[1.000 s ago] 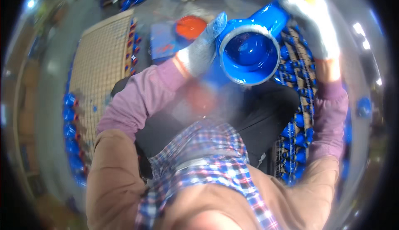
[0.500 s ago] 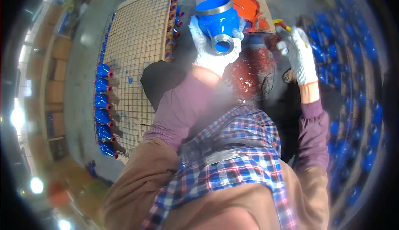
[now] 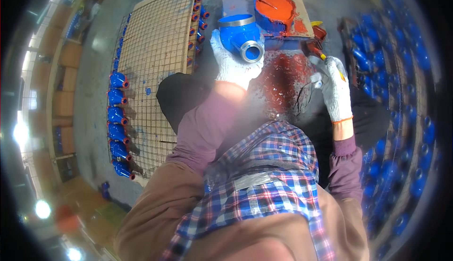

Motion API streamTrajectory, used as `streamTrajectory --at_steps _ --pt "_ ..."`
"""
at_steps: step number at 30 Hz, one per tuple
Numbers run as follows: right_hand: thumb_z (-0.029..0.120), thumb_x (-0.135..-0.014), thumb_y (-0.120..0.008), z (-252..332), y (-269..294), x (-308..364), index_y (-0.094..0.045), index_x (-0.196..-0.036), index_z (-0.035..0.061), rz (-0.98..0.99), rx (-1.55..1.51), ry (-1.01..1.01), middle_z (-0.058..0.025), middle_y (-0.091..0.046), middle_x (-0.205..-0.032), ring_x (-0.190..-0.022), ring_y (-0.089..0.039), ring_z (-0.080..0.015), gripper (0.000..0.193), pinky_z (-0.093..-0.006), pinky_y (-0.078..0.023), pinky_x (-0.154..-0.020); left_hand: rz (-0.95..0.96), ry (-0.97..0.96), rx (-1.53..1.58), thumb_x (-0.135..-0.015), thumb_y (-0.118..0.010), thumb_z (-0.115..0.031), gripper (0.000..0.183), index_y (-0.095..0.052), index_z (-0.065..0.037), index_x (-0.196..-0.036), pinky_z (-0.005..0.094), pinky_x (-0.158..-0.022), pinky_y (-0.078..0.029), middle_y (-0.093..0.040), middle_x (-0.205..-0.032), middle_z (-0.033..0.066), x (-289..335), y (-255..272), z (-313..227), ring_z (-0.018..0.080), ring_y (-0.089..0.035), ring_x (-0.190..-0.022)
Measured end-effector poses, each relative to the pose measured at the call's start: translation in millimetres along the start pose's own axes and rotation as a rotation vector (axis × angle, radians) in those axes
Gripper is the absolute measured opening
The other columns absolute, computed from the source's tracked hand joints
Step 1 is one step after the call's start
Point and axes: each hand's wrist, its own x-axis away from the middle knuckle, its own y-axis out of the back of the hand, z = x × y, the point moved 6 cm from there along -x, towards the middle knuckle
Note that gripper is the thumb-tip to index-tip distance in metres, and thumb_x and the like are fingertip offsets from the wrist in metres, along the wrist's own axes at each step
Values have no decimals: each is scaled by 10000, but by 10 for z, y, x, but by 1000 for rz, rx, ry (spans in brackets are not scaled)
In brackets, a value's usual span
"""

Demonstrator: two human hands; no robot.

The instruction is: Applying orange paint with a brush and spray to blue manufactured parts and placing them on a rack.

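The blue fitting (image 3: pixel 236 35) rests in the cupped left hand (image 3: pixel 232 70); it looks heavy, rigid and slick, so its rounded body calls for cradling from beneath. The right hand (image 3: pixel 337 90) grips a likely light brush (image 3: pixel 313 48) by its handle.

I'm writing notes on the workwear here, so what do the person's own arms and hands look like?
The left hand and right hand wear white gloves; the right one ends in an orange edge at the wrist. Purple sleeves cover the forearms, gathered into a cuff on the right, with brown fabric on the upper arms.
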Motion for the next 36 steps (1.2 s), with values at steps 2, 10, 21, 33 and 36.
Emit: streamTrajectory --at_steps 2,10,21,33,36 --pt "303 -1004 -530 -11 25 47 -530 -1210 92 -6 19 -12 -180 -664 -1160 -713 -644 -167 295 -251 -478 -602 -49 -88 -62 -848 -434 -709 692 -556 -100 -1153 344 -651 -580 -635 -1000 116 -33 44 -44 273 -650 -836" --pt "322 -1010 -516 -61 145 169 -517 -1254 67 -65 2 -23 -204 -659 -1154 -680 -654 -180 353 -247 -487 -580 204 -575 -1181 -839 -498 -693 796 -469 -54 -1312 395 -708 -589 -608 -1129 193 -6 -192 -219 314 -635 -913" --pt "644 -913 -494 -170 545 157 -493 -1301 61 -17 -479 -77 -57 -617 -895 -722 -594 -140 701 -253 -518 -577 286 -222 -556 -958 -414 -536 609 -473 -65 -1341 517 -836 -571 -589 -1256 192 326 -102 -203 360 -645 -1039" --pt "229 -964 -595 311 470 -228 -590 -1189 0 -213 228 131 -11 -573 -780 -592 -487 -63 321 -193 -378 -523 85 51 -730 -919 -626 -298 507 -513 11 -1305 434 -1005 -494 -599 -1252 162 454 479 -297 277 -609 -1133" --pt "207 -944 -627 444 199 -725 -620 -1161 -5 -229 463 320 -31 -636 -808 -609 -524 -52 303 -202 -416 -536 25 83 -817 -934 -600 -291 473 -523 11 -1291 412 -996 -498 -610 -1234 150 370 434 -369 264 -620 -1113"
